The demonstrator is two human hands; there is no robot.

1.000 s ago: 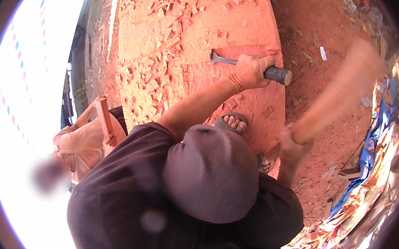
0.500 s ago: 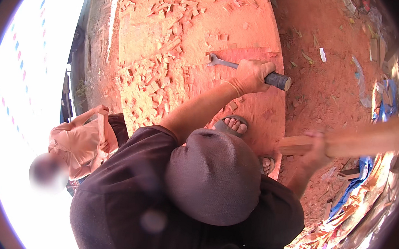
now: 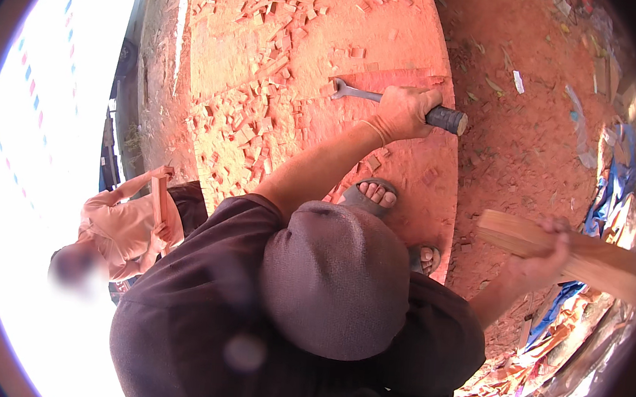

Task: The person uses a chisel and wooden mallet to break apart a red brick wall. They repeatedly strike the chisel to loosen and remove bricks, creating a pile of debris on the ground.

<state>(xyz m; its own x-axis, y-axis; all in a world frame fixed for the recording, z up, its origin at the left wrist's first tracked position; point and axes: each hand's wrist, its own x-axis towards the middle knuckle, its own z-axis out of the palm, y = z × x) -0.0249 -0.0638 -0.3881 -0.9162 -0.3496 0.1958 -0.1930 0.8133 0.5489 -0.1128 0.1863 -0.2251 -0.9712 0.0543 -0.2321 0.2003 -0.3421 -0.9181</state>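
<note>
My left hand (image 3: 410, 113), with a thin band at the wrist, is closed round a tool like an open-ended wrench (image 3: 353, 92). The metal jaw points left, and a dark wrapped handle (image 3: 447, 120) sticks out on the right. Below it is a reddish, dust-covered board (image 3: 402, 156). To the right, my right hand (image 3: 538, 264) grips a long squared wooden beam (image 3: 518, 235), its fingers over the top edge. The beam slants down to the right, and its far end runs out at the dark rim of the picture.
Wood offcuts (image 3: 245, 136) litter the board's left and far parts. My sandalled feet (image 3: 372, 196) stand at its near right. A co-worker (image 3: 136, 219) at the left holds a wooden strip (image 3: 159, 198). Blue sheeting (image 3: 615, 171) and scraps line the right side.
The beam has moved right and tilted, its near end swinging away from the board, with my right hand still on it. My left hand and the tool have barely moved.
</note>
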